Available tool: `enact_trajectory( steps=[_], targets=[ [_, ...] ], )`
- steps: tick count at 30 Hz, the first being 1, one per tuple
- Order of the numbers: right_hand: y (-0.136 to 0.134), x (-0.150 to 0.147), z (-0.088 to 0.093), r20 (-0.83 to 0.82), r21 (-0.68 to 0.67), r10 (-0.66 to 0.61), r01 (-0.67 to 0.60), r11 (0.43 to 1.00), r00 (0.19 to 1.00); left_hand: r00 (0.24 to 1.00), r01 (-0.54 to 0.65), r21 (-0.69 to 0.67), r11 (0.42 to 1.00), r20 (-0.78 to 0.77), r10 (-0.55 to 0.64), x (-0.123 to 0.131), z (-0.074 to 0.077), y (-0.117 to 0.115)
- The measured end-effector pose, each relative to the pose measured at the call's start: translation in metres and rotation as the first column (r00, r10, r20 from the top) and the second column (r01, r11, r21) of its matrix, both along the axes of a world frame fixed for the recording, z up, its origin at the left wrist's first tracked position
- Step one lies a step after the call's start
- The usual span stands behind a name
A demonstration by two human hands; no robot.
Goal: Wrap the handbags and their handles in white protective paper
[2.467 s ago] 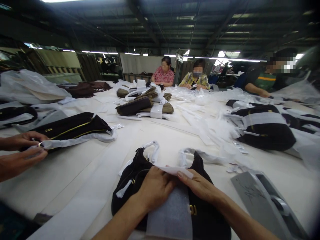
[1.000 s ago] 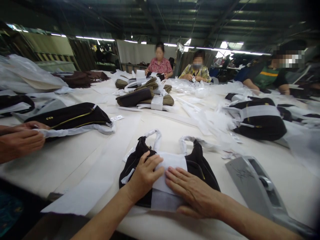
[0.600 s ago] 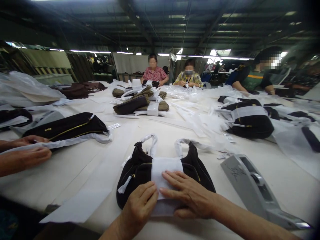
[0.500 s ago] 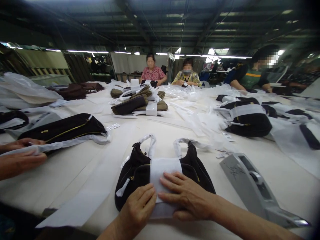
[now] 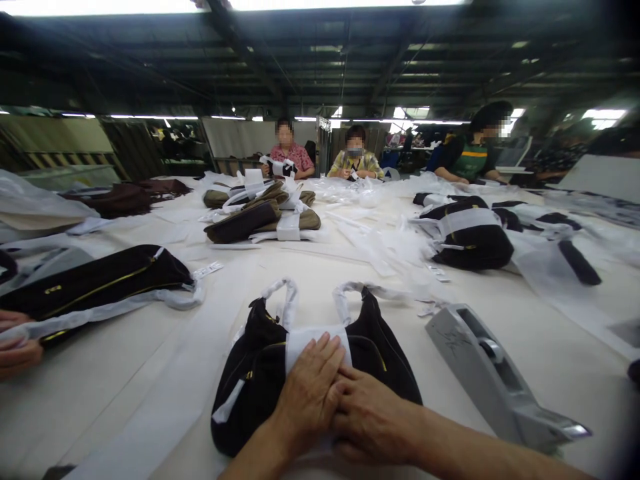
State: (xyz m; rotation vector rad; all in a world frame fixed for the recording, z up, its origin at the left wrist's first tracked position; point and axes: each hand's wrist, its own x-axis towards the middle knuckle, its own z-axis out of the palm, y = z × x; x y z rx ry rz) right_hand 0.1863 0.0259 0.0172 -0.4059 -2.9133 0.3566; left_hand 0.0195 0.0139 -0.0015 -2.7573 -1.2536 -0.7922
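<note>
A black handbag with gold zips lies on the table in front of me, its strap wrapped in white film. Around its middle runs a white paper band. My left hand rests flat on this band, fingers stretched out and pointing away from me. Pressed against its right side is my right hand, fingers curled in over the lower part of the band. The left hand hides its fingertips, so whatever they grip cannot be made out.
To the right lies a grey tape dispenser. At left, another person's hands hold the wrapped strap of a second black bag. Olive bags and a banded black bag lie farther back. Several people sit across the white table.
My left hand has gone from a closed grip at the band's left edge to lying flat on it. The right hand has drawn back toward me and curled its fingers. My view has shifted slightly.
</note>
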Motion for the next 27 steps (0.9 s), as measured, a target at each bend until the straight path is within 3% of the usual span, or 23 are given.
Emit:
enact_trajectory(
  steps=[3,4,6,8,9,13,16,22,27],
  targets=[
    [-0.006,0.01,0.017,-0.092,-0.194,0.015,-0.033,0.98,0.996,0.996,-0.007,0.033,0.999,-0.087,0.01,0.002,-0.014,0.004],
    [-0.003,0.013,0.025,-0.129,-0.284,-0.062,0.023,0.959,0.99,0.995,-0.02,0.042,0.999,-0.095,0.024,0.002,-0.016,0.003],
    [0.015,0.014,0.041,-0.161,-0.419,-0.343,0.251,0.873,0.925,0.993,-0.037,0.043,0.998,-0.11,0.041,0.002,-0.018,0.0],
    [0.045,0.002,0.051,-0.14,-0.428,-0.562,0.462,0.777,0.815,0.99,-0.045,0.027,0.999,-0.13,0.048,0.004,-0.017,-0.002],
    [0.062,-0.008,0.052,-0.113,-0.397,-0.593,0.511,0.763,0.797,0.99,-0.052,0.022,0.998,-0.134,0.054,0.005,-0.016,-0.002],
    [0.12,-0.065,0.037,0.197,-0.395,-0.466,0.505,0.767,0.863,0.991,-0.06,0.026,0.998,-0.115,0.063,0.005,-0.018,-0.001],
    [0.135,-0.098,0.018,0.34,-0.43,-0.392,0.512,0.744,0.855,0.994,-0.045,0.049,0.998,-0.1,0.049,0.003,-0.022,0.0],
    [0.141,-0.113,-0.005,0.328,-0.311,-0.436,0.532,0.788,0.838,0.996,-0.037,0.043,0.998,-0.081,0.04,0.002,-0.022,0.003],
    [0.147,-0.125,-0.017,0.341,-0.293,-0.29,0.395,0.871,0.894,0.998,-0.03,0.046,0.998,-0.062,0.033,0.003,-0.019,0.006]
  ],
)
